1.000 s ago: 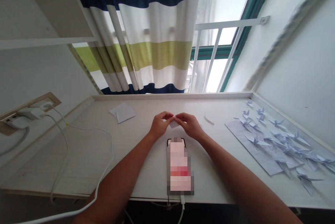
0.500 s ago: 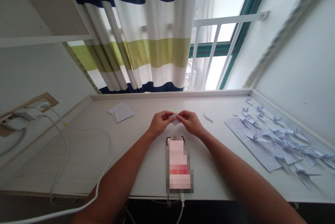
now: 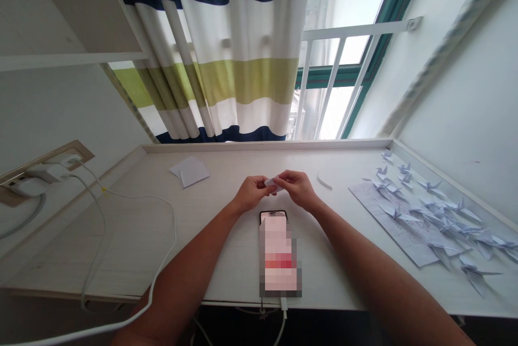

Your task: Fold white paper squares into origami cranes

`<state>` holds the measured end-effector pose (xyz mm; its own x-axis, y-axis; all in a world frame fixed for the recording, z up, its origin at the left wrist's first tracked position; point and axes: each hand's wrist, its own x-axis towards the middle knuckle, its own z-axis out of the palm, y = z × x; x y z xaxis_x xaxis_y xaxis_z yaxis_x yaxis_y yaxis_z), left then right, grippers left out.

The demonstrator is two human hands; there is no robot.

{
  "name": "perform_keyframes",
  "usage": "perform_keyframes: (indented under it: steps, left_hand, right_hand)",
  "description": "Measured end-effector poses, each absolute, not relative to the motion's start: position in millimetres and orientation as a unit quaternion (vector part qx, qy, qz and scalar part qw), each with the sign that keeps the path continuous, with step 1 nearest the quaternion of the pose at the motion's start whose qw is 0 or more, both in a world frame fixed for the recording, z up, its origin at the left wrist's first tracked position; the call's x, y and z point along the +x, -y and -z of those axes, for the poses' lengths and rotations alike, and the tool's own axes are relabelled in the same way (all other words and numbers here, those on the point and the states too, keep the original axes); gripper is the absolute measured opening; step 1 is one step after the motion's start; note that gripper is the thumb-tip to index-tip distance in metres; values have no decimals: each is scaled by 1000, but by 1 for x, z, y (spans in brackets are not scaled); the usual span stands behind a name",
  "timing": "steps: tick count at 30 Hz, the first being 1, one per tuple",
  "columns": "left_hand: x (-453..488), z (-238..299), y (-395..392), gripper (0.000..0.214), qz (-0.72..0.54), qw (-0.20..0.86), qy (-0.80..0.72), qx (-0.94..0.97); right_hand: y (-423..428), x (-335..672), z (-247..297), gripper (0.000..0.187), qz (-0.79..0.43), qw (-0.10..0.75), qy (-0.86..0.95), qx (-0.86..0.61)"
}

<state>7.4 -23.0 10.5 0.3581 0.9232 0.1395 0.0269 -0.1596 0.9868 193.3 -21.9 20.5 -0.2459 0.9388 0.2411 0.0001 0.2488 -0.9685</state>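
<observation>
Folded paper (image 3: 272, 182) behind phone (image 3: 279, 251), mid desk (image 3: 210, 238); cranes (image 3: 435, 214) R, paper squares (image 3: 190, 171) back-L.

beyond the phone (image 3: 279, 254), the left hand (image 3: 251, 195) and right hand (image 3: 300, 190) sit closer together, the paper piece (image 3: 273, 182) now pinched flatter.

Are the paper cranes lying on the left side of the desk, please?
No, the paper cranes lie on the right side of the desk.

Pale wood-grain desk (image 3: 121, 238) w/ a phone (image 3: 279, 254) flat at its near edge. Left of phone a white cable (image 3: 172, 227) loops across; further back-left lie loose paper squares (image 3: 190, 171). Right of phone: printed sheet (image 3: 388, 222) w/ many folded paper cranes (image 3: 437, 216) on & around it; thin paper strip (image 3: 324, 181) back-right.
</observation>
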Motion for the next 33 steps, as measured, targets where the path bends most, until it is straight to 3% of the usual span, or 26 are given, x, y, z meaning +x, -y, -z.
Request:
perform_keyframes:
  steps: [11, 23, 33]
  left_hand:
    - [8, -17, 29, 42, -403, 565, -371, 617]
    - [11, -16, 25, 39, -477, 521, -391, 591]
    - [8, -13, 23, 42, -452, 517, -425, 589]
  right_hand:
    - [30, 194, -33, 31, -519, 490, 602, -358]
    - [22, 195, -25, 38, -478, 491, 627, -372]
    - [22, 192, -19, 40, -455, 470, 633, -413]
